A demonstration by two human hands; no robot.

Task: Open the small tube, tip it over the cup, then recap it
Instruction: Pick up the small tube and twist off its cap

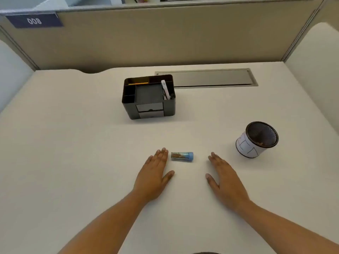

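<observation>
A small clear tube (180,156) with brown contents and a blue cap on its right end lies on its side on the white desk (73,153). My left hand (154,177) rests flat on the desk just left of the tube, fingertips close to its base but apart from it. My right hand (226,180) lies flat to the right of the tube, holding nothing. The cup (256,141), a black mesh cylinder wrapped in white paper with drawn lines, stands at the right, beyond my right hand.
A black desk organiser (149,99) with pens and a small drawer stands behind the tube. A grey cable cover (211,77) is set into the desk's far side. Beige partition walls enclose the desk.
</observation>
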